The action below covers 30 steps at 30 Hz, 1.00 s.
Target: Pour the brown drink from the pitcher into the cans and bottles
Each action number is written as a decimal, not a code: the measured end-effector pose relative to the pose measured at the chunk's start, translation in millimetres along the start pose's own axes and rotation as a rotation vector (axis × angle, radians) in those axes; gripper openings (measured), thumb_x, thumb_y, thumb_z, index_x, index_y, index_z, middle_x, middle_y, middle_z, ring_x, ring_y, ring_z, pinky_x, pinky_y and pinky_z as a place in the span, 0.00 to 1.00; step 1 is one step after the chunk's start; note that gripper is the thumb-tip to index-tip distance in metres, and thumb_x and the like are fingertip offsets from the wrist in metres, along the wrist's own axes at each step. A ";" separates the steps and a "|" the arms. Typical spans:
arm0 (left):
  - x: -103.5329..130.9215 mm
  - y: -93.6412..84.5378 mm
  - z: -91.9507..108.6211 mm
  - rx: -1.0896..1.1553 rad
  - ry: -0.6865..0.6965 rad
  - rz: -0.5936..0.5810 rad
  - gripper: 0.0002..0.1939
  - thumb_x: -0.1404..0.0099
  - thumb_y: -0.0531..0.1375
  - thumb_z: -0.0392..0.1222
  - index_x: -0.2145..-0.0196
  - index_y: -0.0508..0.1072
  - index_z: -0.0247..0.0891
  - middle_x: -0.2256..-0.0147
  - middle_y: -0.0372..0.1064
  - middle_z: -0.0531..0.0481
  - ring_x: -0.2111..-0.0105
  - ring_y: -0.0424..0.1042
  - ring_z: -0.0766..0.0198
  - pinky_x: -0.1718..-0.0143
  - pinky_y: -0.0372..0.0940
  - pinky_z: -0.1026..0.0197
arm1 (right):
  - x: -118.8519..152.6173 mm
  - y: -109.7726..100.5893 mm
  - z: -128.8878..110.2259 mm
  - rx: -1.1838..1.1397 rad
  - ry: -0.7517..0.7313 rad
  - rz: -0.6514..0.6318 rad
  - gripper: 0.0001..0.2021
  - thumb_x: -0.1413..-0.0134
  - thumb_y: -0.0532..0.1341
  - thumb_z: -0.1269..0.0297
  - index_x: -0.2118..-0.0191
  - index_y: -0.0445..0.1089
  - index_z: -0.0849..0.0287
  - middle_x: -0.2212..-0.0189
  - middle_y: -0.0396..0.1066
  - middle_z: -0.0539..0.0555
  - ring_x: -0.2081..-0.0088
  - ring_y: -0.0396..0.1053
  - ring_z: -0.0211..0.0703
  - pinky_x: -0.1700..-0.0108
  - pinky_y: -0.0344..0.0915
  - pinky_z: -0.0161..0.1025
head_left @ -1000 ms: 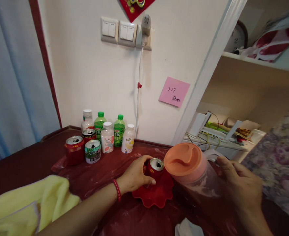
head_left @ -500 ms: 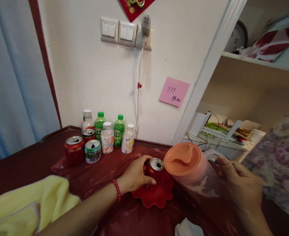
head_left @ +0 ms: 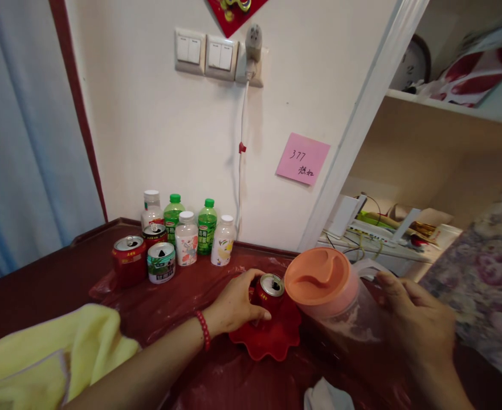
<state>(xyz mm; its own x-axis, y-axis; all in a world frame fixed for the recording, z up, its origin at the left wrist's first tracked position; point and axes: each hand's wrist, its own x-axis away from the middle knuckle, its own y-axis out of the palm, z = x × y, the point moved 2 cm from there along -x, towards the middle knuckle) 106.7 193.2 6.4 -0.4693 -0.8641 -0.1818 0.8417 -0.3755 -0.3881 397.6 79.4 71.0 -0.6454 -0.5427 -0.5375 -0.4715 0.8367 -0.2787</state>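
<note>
My left hand is closed around a red drink can, which stands upright with its top opened. Under the can lies a red dish with a wavy edge. My right hand grips the white handle of a clear plastic pitcher with an orange lid. The pitcher leans left, and its spout is at the rim of the can's opening. Whether liquid is flowing between them I cannot make out.
At the back left stand red and green-white cans, green-capped bottles and white-capped bottles. A yellow towel lies front left, a white cloth at the front. Shelves rise at right.
Almost nothing differs. Both hands, the can and the tilted pitcher stay in the same place.
</note>
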 end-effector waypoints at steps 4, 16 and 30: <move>0.3 0.3 0.2 -0.009 -0.014 -0.008 0.40 0.57 0.79 0.30 0.47 0.75 0.42 0.46 0.78 0.45 0.46 0.75 0.45 0.41 0.67 0.47 | 0.3 0.9 1.0 -0.001 0.004 0.003 0.31 0.47 0.65 0.29 0.76 0.68 0.56 0.80 0.57 0.47 0.74 0.54 0.40 0.72 0.51 0.38; 0.6 -0.3 4.1 -0.017 -0.011 -0.012 0.39 0.57 0.79 0.29 0.46 0.75 0.41 0.45 0.78 0.44 0.45 0.75 0.45 0.41 0.66 0.46 | 0.3 1.8 2.3 -0.037 0.062 -0.009 0.30 0.48 0.67 0.30 0.73 0.71 0.57 0.79 0.57 0.47 0.73 0.55 0.41 0.73 0.52 0.38; -0.6 1.3 -0.9 0.006 -0.011 -0.004 0.40 0.58 0.79 0.29 0.46 0.75 0.41 0.46 0.78 0.45 0.46 0.75 0.45 0.41 0.67 0.47 | -1.2 2.3 9.4 -0.028 0.044 0.003 0.34 0.52 0.67 0.25 0.76 0.69 0.57 0.79 0.56 0.47 0.73 0.53 0.40 0.74 0.50 0.37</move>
<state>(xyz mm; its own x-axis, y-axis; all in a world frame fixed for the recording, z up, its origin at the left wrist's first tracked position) 107.9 193.5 5.2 -0.4698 -0.8662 -0.1702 0.8412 -0.3808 -0.3839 402.9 82.7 63.5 -0.6721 -0.5437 -0.5027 -0.4858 0.8361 -0.2548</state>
